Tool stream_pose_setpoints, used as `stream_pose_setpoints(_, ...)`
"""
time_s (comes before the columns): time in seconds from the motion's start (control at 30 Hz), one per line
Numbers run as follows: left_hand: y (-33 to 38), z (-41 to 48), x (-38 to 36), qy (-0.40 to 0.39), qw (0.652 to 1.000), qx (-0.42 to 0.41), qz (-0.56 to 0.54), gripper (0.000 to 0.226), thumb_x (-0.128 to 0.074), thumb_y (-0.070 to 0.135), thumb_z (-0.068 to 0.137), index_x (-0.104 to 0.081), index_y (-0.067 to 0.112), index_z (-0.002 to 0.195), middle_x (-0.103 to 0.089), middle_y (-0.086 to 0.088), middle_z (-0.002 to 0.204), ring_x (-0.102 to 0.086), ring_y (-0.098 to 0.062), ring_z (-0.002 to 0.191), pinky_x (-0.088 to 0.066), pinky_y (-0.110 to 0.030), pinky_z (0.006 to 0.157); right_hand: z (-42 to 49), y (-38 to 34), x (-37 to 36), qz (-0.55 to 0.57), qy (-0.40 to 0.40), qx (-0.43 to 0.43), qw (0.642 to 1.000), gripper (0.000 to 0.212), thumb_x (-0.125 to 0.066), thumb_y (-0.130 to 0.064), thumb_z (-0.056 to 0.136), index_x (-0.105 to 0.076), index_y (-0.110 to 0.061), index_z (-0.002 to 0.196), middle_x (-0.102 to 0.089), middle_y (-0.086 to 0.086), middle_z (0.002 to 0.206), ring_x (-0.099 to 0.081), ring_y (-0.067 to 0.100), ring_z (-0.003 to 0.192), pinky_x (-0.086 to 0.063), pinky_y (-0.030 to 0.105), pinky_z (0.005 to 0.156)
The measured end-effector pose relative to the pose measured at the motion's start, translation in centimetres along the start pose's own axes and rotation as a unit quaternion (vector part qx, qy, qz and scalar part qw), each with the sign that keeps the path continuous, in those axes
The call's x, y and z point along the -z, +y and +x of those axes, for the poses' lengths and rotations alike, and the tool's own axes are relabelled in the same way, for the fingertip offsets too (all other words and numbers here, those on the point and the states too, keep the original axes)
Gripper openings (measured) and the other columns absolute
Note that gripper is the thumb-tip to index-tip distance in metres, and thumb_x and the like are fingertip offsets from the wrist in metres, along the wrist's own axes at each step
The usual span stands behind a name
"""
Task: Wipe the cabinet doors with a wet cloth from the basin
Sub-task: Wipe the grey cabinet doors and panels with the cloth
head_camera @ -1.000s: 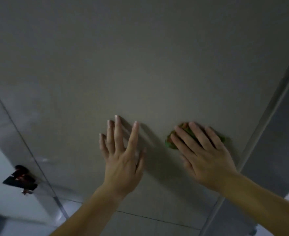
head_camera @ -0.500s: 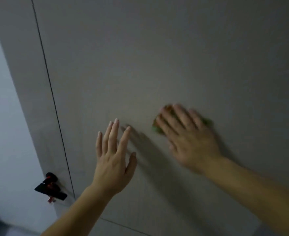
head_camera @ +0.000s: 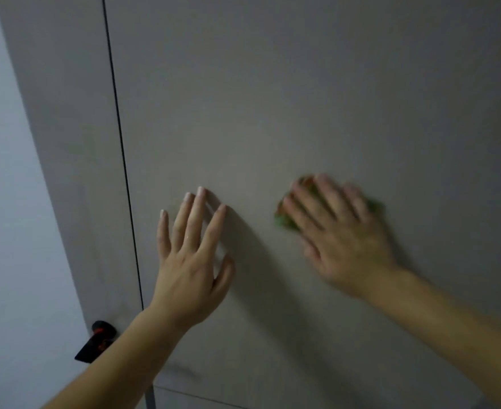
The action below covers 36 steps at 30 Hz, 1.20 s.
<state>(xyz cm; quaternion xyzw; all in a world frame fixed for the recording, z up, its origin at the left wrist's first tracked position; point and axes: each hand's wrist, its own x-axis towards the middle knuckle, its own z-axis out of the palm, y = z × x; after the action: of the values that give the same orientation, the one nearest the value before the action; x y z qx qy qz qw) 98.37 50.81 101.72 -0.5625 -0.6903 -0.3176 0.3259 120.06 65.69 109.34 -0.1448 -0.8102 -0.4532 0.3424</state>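
Note:
A tall grey cabinet door (head_camera: 272, 98) fills most of the view. My right hand (head_camera: 340, 231) lies flat on it with straight, spread fingers and presses a small green cloth (head_camera: 284, 221) against the panel; the hand is blurred with motion, and only the cloth's edges show past the fingers at left and right. My left hand (head_camera: 193, 255) rests flat on the same door to the left of the cloth, fingers straight and spread, holding nothing.
A dark vertical seam (head_camera: 119, 137) separates this door from a narrower grey panel (head_camera: 66, 113) on the left. A black and red object (head_camera: 97, 340) sticks out low on that panel. A pale wall (head_camera: 4, 202) lies further left. A horizontal seam (head_camera: 196, 395) runs below.
The view has swung down and left, bringing the vertical seam into sight. My right hand slid the cloth across the door and is blurred now. My left hand stays flat on the panel.

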Motion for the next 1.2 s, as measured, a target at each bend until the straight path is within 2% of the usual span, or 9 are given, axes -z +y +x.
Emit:
stream_pose_setpoints(0.07,-0.9,0.3,0.0,0.009,1.0,0.017,-0.012,0.074,-0.042,0.043,0.097,-0.024,0.012,0.161,-0.001,-0.019,0.17,0.004,-0.039,0.157,-0.008,-0.07,0.121,3.6,1.2,0.7,0.0,0.025,-0.117,0.993,0.07,-0.045,-0.04,0.098,-0.026,-0.016,0.161,-0.014,0.006,0.169,-0.015,0.038,0.154,-0.003,0.052,0.125)
stream_pose_setpoints(0.13,-1.7,0.5,-0.1,0.016,0.999,0.017,-0.023,0.073,-0.042,0.042,0.097,-0.023,0.013,0.162,-0.002,-0.02,0.17,0.004,-0.04,0.157,-0.008,-0.071,0.121,4.7,-0.4,0.6,-0.009,0.022,-0.138,0.99,0.074,-0.046,-0.042,0.097,-0.022,-0.016,0.162,-0.011,0.008,0.17,-0.013,0.04,0.154,-0.001,0.055,0.125)
stream_pose_setpoints(0.27,-3.1,-0.2,-0.4,0.029,0.999,-0.008,-0.044,0.073,-0.045,0.039,0.097,-0.026,0.01,0.16,-0.004,-0.02,0.17,0.001,-0.04,0.157,-0.011,-0.071,0.12,-1.4,-6.7,-2.0,-0.013,-0.061,0.073,0.995,0.072,-0.05,-0.044,0.097,-0.025,-0.021,0.161,-0.016,0.004,0.17,-0.013,0.033,0.157,-0.005,0.051,0.127)
stream_pose_setpoints(0.33,-4.3,-0.8,-0.3,0.036,0.999,0.005,-0.038,0.075,-0.047,0.041,0.095,-0.026,0.01,0.16,-0.004,-0.021,0.169,0.001,-0.04,0.157,-0.009,-0.071,0.12,-2.2,-6.7,-1.6,-0.025,-0.08,0.104,0.991,0.072,-0.053,-0.043,0.097,-0.029,-0.02,0.161,-0.02,0.002,0.169,-0.017,0.03,0.156,-0.013,0.049,0.126)
stream_pose_setpoints(0.57,-7.5,-1.2,-0.5,0.041,0.998,0.014,-0.047,0.078,-0.047,0.043,0.094,-0.023,0.013,0.161,-0.002,-0.018,0.17,0.003,-0.039,0.157,-0.008,-0.069,0.122,7.8,-5.8,0.0,-0.025,-0.01,-0.094,0.995,0.078,-0.049,-0.045,0.095,-0.021,-0.014,0.162,-0.012,0.011,0.17,-0.012,0.04,0.155,-0.006,0.055,0.126)
stream_pose_setpoints(0.73,-9.5,-2.1,-0.1,0.06,0.996,0.031,-0.058,0.074,-0.043,0.041,0.098,-0.022,0.01,0.161,-0.004,-0.018,0.17,0.001,-0.038,0.158,-0.006,-0.064,0.124,2.5,-11.7,-3.0,-0.058,-0.066,0.13,0.988,0.073,-0.048,-0.041,0.098,-0.025,-0.016,0.162,-0.017,0.006,0.17,-0.016,0.033,0.156,-0.011,0.051,0.127)
stream_pose_setpoints(0.8,-10.9,-2.5,0.2,0.057,0.995,0.069,-0.039,0.074,-0.04,0.04,0.098,-0.019,0.01,0.162,-0.002,-0.019,0.17,0.003,-0.039,0.157,-0.005,-0.066,0.123,3.6,-11.6,-2.6,-0.06,-0.058,0.136,0.987,0.074,-0.052,-0.038,0.095,-0.026,-0.015,0.161,-0.019,0.006,0.169,-0.019,0.033,0.155,-0.014,0.05,0.126)
stream_pose_setpoints(0.97,-12.9,-2.8,-0.1,0.045,0.997,0.048,-0.039,0.073,-0.04,0.038,0.099,-0.016,0.012,0.163,-0.002,-0.02,0.17,0.004,-0.041,0.157,-0.008,-0.07,0.121,13.9,-11.2,-0.7,-0.049,-0.03,-0.023,0.998,0.074,-0.035,-0.046,0.103,-0.008,-0.015,0.164,-0.003,0.01,0.171,-0.003,0.037,0.157,0.002,0.052,0.126)
stream_pose_setpoints(1.2,-15.9,-5.0,0.1,0.046,0.991,0.113,-0.052,0.076,-0.045,0.037,0.095,-0.021,0.011,0.162,-0.001,-0.018,0.17,0.006,-0.035,0.158,-0.01,-0.064,0.124,9.2,-15.3,-2.9,-0.081,-0.071,0.204,0.973,0.072,-0.04,-0.045,0.102,-0.018,-0.014,0.163,-0.014,0.008,0.171,-0.017,0.034,0.156,-0.013,0.05,0.125)
